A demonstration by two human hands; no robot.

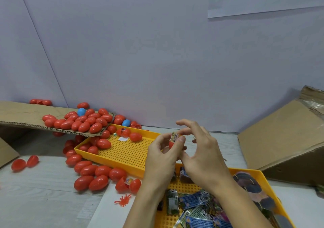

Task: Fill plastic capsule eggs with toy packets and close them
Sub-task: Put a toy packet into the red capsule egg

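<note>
Head cam: left hand (162, 150) grips a red egg half (172, 142) above the far yellow tray (122, 155), open end up w/ a toy packet (175, 136) standing out of it, long axis approx upright, right hand (201, 145) pinching the packet top, other fingers spread.

Left hand (164, 150) holds red egg (172, 143); right hand (201, 145) pushes packet (175, 136) in.
</note>
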